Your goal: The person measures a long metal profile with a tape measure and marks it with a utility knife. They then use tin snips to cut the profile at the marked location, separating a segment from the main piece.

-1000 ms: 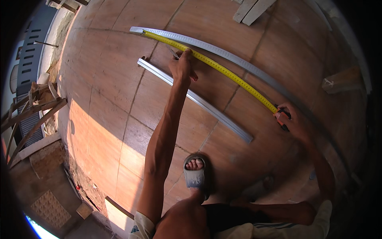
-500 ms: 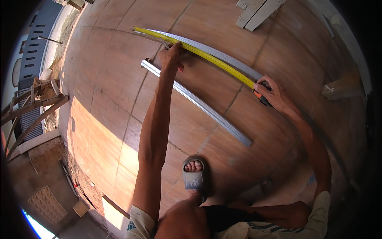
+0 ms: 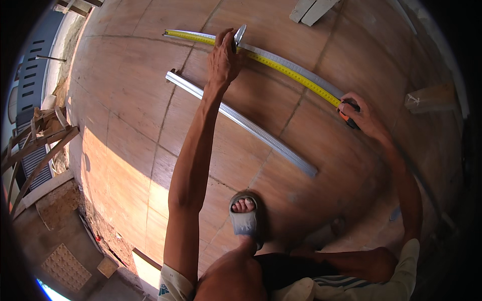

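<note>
While the yellow tape blade point(image 3: 291, 72) spans the gap between my two grips and runs past the left one to its free end, I note a grey metal strip point(image 3: 301, 69) alongside it, on the side away from me. The orange-and-black tape case point(image 3: 350, 120) sits in the right hand point(image 3: 365, 116), whose fingers curl round it near the blade's mouth. The left hand point(image 3: 223, 62), above the blade, grasps a silver-bladed tool point(image 3: 240, 35) that projects beyond its fingers; from my distant post I cannot tell whether this hand also presses the tape. Nearer me than both grips, a second metal channel point(image 3: 251, 128) passes under the left forearm, apart from the tape. Farther out, a sandal point(image 3: 245, 220) lies well below the grips, a wooden block point(image 3: 432, 100) right of the right hand, and pale boards point(image 3: 314, 10) beyond and between both. I judge three faults possible: the free end, with no hand on it, could slip if the right hand pulls; the blade could twist off the strip if the case tilts; the tool could nick the tape should the left wrist drop.
</note>
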### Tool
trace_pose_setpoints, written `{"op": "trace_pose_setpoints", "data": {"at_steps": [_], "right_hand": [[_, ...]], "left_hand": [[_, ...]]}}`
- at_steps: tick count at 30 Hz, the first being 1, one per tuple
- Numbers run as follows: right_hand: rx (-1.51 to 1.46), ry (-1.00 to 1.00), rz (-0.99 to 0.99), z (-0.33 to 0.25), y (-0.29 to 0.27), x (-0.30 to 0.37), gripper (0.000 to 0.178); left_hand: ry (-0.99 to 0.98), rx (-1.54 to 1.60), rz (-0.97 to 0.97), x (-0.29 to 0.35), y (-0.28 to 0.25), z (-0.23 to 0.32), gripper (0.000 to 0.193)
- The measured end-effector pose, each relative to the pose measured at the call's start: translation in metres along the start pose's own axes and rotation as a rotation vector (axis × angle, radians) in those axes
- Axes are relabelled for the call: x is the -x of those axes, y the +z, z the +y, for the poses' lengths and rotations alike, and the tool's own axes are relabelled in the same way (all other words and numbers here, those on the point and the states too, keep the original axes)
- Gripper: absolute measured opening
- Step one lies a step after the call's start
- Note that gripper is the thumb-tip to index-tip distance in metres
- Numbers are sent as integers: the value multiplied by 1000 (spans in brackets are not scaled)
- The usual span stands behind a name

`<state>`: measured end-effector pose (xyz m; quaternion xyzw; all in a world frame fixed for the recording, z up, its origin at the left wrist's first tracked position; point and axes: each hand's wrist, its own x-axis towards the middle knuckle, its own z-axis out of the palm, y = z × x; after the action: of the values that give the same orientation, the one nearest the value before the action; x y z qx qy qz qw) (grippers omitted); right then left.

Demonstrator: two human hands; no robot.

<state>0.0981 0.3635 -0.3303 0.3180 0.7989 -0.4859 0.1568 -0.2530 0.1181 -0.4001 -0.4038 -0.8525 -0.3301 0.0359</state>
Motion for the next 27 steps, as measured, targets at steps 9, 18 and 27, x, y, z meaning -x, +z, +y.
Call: {"op": "trace_pose_setpoints", "data": {"at_steps": [9,18,27], "right_hand": [[104,29,10,55,-48,53,46],[62,77,105,108,-53,129,45],[233,-33,353,126,-31,130,40]], "left_hand": [[246,59,-620,21,18,60,39],[235,129,-721,70,27,125,40],[161,76,-725,67,21,138,47]]}}
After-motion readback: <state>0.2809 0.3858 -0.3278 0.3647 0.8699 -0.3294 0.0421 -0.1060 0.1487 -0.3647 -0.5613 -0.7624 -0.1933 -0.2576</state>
